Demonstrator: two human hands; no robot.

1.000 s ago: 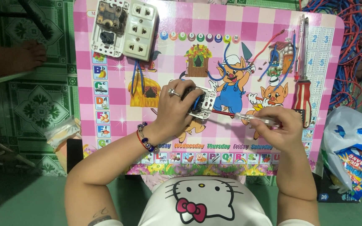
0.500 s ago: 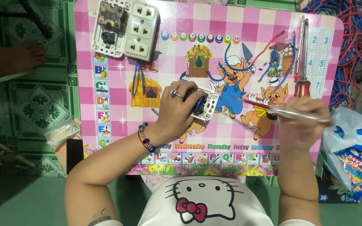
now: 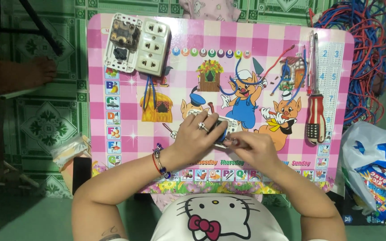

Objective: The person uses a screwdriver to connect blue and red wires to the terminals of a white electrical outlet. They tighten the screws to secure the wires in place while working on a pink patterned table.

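Fingers of the left hand (image 3: 199,134) curl closed around a small white socket part (image 3: 225,129) at table centre, while the right hand (image 3: 251,149) pinches a thin tool at its 3 o'clock edge; this looks like a wiring step needing steady aim. Farther off lie a red-handled screwdriver (image 3: 315,117) at 3 o'clock, loose blue wires (image 3: 240,85) at 12, and a socket panel (image 3: 138,43) at 11 on the pink table (image 3: 112,151).

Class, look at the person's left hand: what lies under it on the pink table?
Under the left hand a small white electrical part pokes out. The rest is covered by the fingers and the right hand.
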